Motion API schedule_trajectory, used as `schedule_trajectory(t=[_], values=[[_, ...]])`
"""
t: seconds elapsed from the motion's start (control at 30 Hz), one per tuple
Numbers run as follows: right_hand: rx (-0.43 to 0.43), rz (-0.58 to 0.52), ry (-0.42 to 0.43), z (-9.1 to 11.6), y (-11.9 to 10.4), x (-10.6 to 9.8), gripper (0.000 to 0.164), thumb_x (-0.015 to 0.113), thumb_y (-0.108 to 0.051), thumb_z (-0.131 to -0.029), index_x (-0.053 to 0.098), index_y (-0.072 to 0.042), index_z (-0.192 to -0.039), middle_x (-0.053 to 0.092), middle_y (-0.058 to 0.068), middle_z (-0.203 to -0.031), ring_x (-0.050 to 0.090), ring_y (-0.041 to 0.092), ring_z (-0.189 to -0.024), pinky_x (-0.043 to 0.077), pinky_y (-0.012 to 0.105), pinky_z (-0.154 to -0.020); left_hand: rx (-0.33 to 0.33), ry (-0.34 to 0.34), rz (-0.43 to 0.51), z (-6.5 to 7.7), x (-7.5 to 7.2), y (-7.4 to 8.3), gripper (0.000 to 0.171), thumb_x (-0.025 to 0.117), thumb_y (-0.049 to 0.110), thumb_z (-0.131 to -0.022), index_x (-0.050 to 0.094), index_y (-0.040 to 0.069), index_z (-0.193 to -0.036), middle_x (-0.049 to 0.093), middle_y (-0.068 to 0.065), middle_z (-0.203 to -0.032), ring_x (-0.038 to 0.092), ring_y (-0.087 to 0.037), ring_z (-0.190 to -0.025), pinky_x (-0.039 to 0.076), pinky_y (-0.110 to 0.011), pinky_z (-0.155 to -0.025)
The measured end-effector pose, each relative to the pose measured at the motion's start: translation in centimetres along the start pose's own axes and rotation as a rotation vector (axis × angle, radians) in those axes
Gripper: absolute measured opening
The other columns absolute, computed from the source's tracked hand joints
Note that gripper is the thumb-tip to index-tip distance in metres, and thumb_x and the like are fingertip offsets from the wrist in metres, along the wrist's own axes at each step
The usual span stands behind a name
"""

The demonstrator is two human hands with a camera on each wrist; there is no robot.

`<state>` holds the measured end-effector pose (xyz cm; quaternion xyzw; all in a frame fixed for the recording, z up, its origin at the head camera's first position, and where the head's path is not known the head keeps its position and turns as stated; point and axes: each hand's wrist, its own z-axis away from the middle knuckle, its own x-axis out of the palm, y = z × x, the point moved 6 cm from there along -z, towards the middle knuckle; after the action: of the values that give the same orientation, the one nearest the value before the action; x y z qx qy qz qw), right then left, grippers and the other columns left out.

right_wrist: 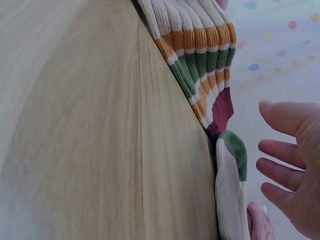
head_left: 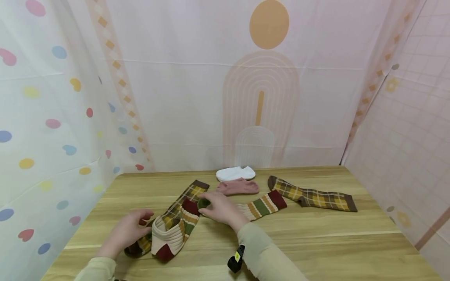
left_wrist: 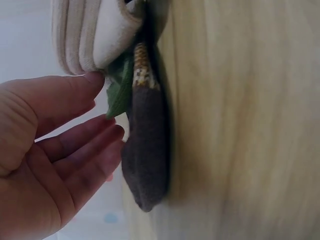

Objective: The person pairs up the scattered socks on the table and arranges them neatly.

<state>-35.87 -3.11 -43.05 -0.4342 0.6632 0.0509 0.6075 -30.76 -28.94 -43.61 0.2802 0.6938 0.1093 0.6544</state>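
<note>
Socks (head_left: 191, 219) on table (head_left: 334, 238) — curtain (head_left: 186, 101) behind.

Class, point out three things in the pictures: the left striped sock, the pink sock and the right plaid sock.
Left striped sock (head_left: 173, 235): head view, on its cream ribbed part.
Pink sock (head_left: 238, 188): head view, mid-length.
Right plaid sock (head_left: 314, 197): head view, on its plaid middle.

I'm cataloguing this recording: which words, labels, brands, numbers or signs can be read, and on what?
No text can be read in any view.
Yellow label on the black wrist device: its dark mark is too small to read.
Striped socks, plaid socks, pink sock, white sock: no lettering shows.
Backdrop cloth: printed shapes, no words visible.
</note>
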Motion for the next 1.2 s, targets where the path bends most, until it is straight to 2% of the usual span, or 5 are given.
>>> schedule_trajectory(t=[0.27, 0.5, 0.77, 1.03, 1.2], values=[[-0.005, 0.008, -0.002, -0.7, -0.4, 0.5, 0.047, 0.069, -0.026, -0.095, 0.058, -0.009, -0.137, 0.061, 0.004, -0.133, 0.055, 0.017, -0.124, 0.042, 0.030, -0.104, -0.002, 0.007, -0.030, -0.2, 0.7, -0.3, 0.038, 0.077, -0.001, -0.076, 0.066, -0.007, -0.111, 0.069, -0.016, -0.101, 0.067, -0.030, -0.088, 0.054, -0.050, -0.079], [-0.009, 0.053, -0.023, -1.3, -0.7, 0.9, 0.048, 0.068, -0.027, -0.096, 0.056, -0.010, -0.139, 0.058, 0.005, -0.137, 0.053, 0.017, -0.126, 0.041, 0.030, -0.105, 0.013, 0.041, -0.105, -0.2, 0.8, 0.0, 0.034, 0.079, 0.002, -0.074, 0.069, -0.001, -0.107, 0.070, -0.015, -0.101, 0.066, -0.035, -0.093, 0.051, -0.056, -0.083], [-0.064, 0.157, -0.054, -2.2, -2.1, 1.5, 0.047, 0.067, -0.021, -0.097, 0.055, -0.014, -0.141, 0.057, 0.003, -0.138, 0.052, 0.017, -0.127, 0.039, 0.029, -0.106, -0.029, 0.052, -0.110, -0.3, 0.8, -0.2, 0.031, 0.075, -0.004, -0.076, 0.070, 0.000, -0.106, 0.066, -0.002, -0.085, 0.060, -0.020, -0.078, 0.052, -0.042, -0.069], [-0.234, 0.299, -0.044, -2.8, -4.2, 2.5, 0.040, 0.063, -0.019, -0.099, 0.058, -0.016, -0.138, 0.059, -0.001, -0.135, 0.053, 0.012, -0.125, 0.041, 0.025, -0.104, -0.037, 0.057, -0.121, -0.3, 0.8, -0.4, 0.024, 0.074, -0.004, -0.079, 0.072, 0.002, -0.103, 0.060, 0.002, -0.077, 0.052, -0.015, -0.069, 0.046, -0.036, -0.062], [-0.339, 0.365, -0.046, -3.0, -5.6, 3.0, 0.036, 0.059, -0.013, -0.100, 0.061, -0.019, -0.136, 0.059, -0.002, -0.136, 0.050, 0.011, -0.128, 0.033, 0.021, -0.109, -0.034, 0.062, -0.117, -0.3, 0.7, -0.5, 0.019, 0.074, -0.003, -0.081, 0.073, 0.006, -0.097, 0.060, 0.002, -0.077, 0.052, -0.015, -0.069, 0.045, -0.037, -0.062]])
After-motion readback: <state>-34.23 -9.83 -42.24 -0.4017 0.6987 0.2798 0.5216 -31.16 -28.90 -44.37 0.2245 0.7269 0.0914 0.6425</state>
